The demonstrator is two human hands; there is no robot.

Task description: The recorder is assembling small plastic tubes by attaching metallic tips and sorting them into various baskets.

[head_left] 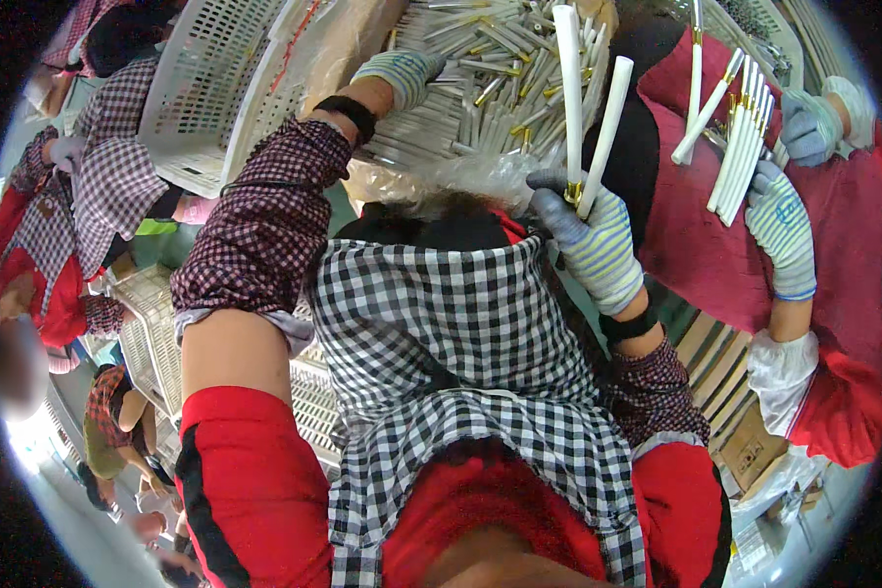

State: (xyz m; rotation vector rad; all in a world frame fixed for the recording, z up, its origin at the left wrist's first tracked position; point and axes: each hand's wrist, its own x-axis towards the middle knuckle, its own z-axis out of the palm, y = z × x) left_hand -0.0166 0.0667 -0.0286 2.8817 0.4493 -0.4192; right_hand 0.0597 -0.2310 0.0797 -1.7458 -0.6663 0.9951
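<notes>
My right hand (595, 240), in a striped knit glove with grey fingertips, is closed around the lower ends of two white tubes (612, 122). They stand upright and spread apart at the top, with a gold-coloured fitting showing near the grip. My left hand (400, 78), gloved alike, reaches over the left side of a heap of white tubes (519, 73). Its fingers look stretched out, the tips partly out of sight, and no tube shows in them. Many tubes in the heap have gold-coloured ends.
A plastic-lined carton (362, 181) holds the heap. White perforated crates (201, 88) stand to its left. At right, a co-worker's gloved hands (782, 230) hold a bundle of white tubes (740, 167) above a dark red cloth (681, 235). A slatted wooden pallet (720, 367) lies below; other people are at left.
</notes>
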